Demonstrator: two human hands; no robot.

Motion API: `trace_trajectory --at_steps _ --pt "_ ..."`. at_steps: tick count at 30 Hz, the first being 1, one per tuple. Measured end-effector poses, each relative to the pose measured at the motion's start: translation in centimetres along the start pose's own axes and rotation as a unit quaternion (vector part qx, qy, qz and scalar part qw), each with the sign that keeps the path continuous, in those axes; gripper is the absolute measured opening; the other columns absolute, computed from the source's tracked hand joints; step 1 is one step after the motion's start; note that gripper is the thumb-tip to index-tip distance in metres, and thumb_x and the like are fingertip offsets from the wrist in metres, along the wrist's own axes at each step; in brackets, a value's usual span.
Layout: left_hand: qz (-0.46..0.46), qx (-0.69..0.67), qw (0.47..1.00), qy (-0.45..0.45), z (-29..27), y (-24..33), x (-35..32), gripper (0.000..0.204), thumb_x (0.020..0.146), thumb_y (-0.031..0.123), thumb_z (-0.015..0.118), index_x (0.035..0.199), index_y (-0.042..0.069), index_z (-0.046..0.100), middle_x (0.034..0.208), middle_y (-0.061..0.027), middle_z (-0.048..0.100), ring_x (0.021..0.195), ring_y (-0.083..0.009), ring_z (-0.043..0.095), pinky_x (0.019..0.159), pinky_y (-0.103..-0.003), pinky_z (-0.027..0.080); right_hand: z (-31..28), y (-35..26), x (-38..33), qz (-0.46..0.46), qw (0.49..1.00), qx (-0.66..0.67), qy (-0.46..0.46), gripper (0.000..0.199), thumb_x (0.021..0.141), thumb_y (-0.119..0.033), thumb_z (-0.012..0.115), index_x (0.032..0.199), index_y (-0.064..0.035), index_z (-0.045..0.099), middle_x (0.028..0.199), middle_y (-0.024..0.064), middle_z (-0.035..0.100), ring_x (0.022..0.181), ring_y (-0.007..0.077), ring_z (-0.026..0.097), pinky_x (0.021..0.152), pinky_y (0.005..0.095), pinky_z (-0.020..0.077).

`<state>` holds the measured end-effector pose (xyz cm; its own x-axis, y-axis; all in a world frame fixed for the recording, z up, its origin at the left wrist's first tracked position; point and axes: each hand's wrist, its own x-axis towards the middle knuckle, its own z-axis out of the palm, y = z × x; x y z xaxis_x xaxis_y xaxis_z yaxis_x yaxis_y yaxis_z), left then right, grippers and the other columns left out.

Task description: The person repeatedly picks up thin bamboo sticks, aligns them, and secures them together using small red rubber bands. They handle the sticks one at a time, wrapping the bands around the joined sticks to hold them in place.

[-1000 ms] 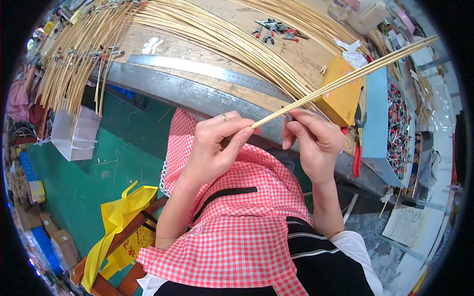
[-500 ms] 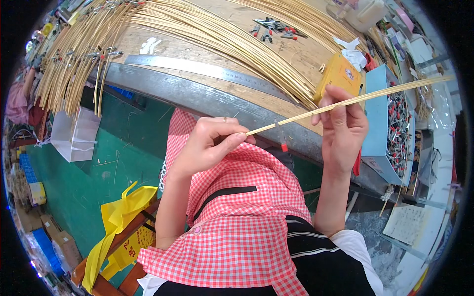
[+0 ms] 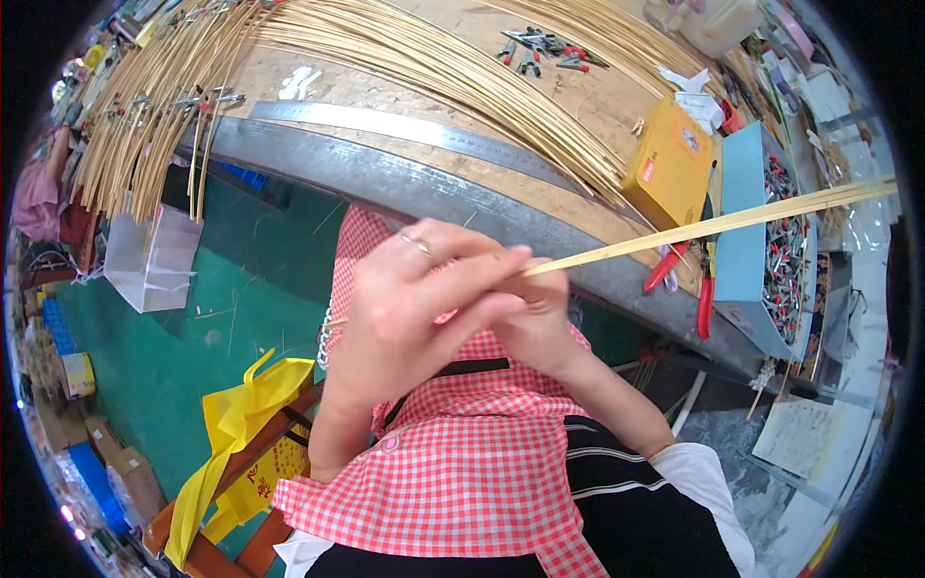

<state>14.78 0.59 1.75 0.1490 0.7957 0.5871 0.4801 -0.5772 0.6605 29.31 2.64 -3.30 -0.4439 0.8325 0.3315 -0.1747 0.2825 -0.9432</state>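
A thin bundle of pale bamboo strips (image 3: 713,227) runs from my hands out to the right, fanning slightly toward its far end. My left hand (image 3: 409,303) is closed round it, thumb and forefinger pinching near the bundle's middle. Behind and just right of it, my right hand (image 3: 541,323) is closed against the same strips, its fingertips partly covered by the left hand. A short end of strip pokes out left of my left hand. The small red-tipped clip seen earlier on the strips is hidden now. Both hands are over my red checked apron (image 3: 434,491), in front of the bench edge.
Long bamboo strips (image 3: 453,77) and a steel ruler (image 3: 414,128) lie on the bench. Clipped strips (image 3: 145,144) overhang at left. Rightward are a yellow box (image 3: 670,164), red-handled pliers (image 3: 706,303) and a blue box (image 3: 740,231) of clips. Loose clips (image 3: 549,48) lie farther back.
My right hand has moved left and down along the strips to meet my left hand. The strips' right end has dropped slightly, and the red-tipped clip has gone out of sight.
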Motion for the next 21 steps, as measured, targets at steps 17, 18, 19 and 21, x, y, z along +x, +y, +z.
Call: trace_trajectory --at_steps 17,18,19,21 --pt "0.027 0.081 0.996 0.017 0.2 -1.4 -0.7 0.02 0.062 -0.001 0.075 0.081 0.004 0.07 0.071 -0.0067 0.064 0.063 -0.0201 0.062 0.055 -0.029 0.047 -7.1 -4.2 0.3 -0.052 0.982 0.124 0.134 0.012 0.082 0.001 0.065 0.092 0.0092 0.064 0.08 0.0135 0.062 0.056 0.0137 0.058 0.047 0.0224 0.0474" --pt "0.022 0.076 0.997 0.009 0.2 -1.3 -0.6 0.02 0.062 -0.001 0.075 0.082 0.004 0.07 0.071 -0.0068 0.064 0.064 -0.0203 0.062 0.055 -0.029 0.047 -6.9 -4.3 0.3 -0.048 0.979 0.114 0.16 0.014 0.083 -0.003 0.066 0.09 0.0095 0.065 0.075 0.0143 0.063 0.051 0.0143 0.056 0.043 0.0224 0.0455" --pt "0.016 0.072 0.997 0.0 0.2 -1.4 -0.7 0.02 0.063 -0.001 0.075 0.082 0.004 0.07 0.071 -0.0069 0.064 0.064 -0.0204 0.062 0.055 -0.029 0.047 -6.8 -4.2 0.2 -0.039 0.979 0.12 0.16 0.014 0.083 -0.002 0.065 0.09 0.0095 0.064 0.073 0.0147 0.063 0.051 0.0142 0.056 0.043 0.0223 0.0457" --pt "0.008 0.065 0.998 -0.017 0.0 -1.8 -0.8 0.02 0.064 0.0 0.075 0.083 0.004 0.07 0.071 -0.0073 0.063 0.064 -0.0209 0.062 0.056 -0.029 0.047 -6.6 -4.0 0.1 -0.021 0.978 0.132 0.158 0.013 0.084 -0.001 0.065 0.09 0.0096 0.064 0.07 0.0155 0.063 0.051 0.0139 0.056 0.044 0.0221 0.0462"
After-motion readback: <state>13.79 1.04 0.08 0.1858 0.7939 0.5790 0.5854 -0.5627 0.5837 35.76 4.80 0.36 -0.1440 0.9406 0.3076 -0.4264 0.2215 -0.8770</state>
